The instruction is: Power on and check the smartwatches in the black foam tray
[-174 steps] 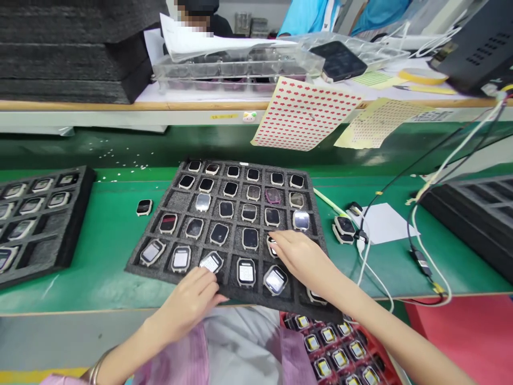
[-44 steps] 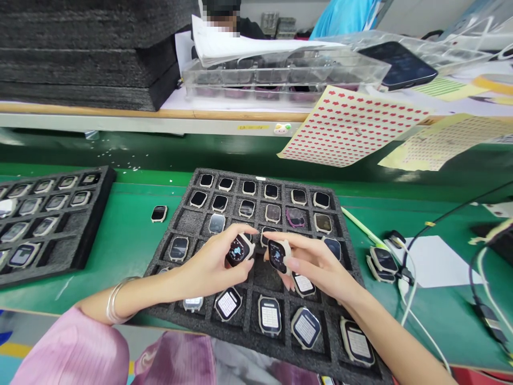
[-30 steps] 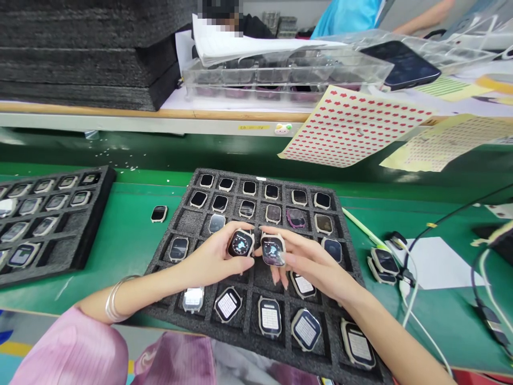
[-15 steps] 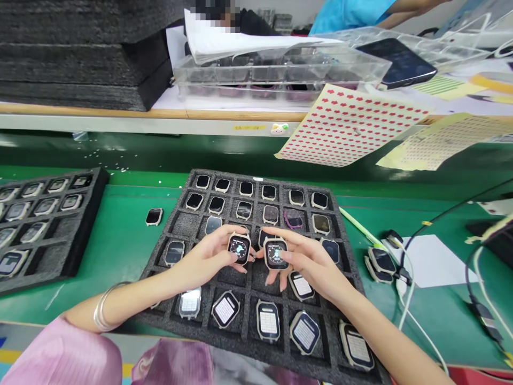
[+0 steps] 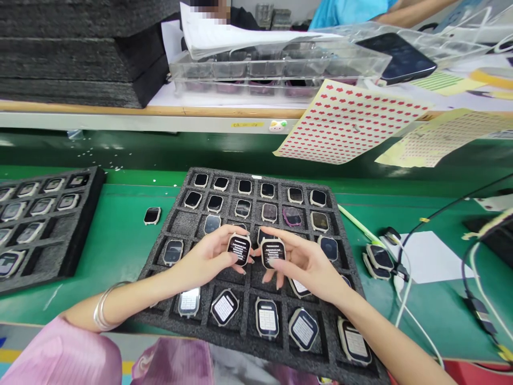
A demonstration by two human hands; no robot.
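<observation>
Now Both Sides Are Changing in Step

Well, the left hand (image 5: 212, 253) is holding one lit unit, the left watch (image 5: 239, 247), and the right hand (image 5: 312, 262) is holding another, the right watch (image 5: 273, 249), just beside it. Each grip is sitting narrow, closing round the edges of its case, with the thumb overlapping the lower part of the screen. Both faces are tipping up toward the viewer, and the pair is hanging over the middle of the foam tray (image 5: 185, 223).

And look what is changing! Half a second ago both were displaying a clock dial; at this moment both are displaying white lines of text on black, too small for reliable reading. That is suggesting the thumb touches are registering on both, and, by my judgement, the two are running level, neither one lagging.

Meanwhile, along the tray's near side, a row of watches (image 5: 266, 317) is glowing with pale screens, while the far row (image 5: 267, 190) is sitting dark. Over on the left, a loose watch (image 5: 152, 215) is lying on the bench (image 5: 124, 235), between this tray and a second tray (image 5: 44, 263). Out right, two stacked watches (image 5: 380, 258) are resting beside a white sheet (image 5: 435, 259). Up top, a co-worker's blue sleeve (image 5: 348, 12) is showing.
</observation>
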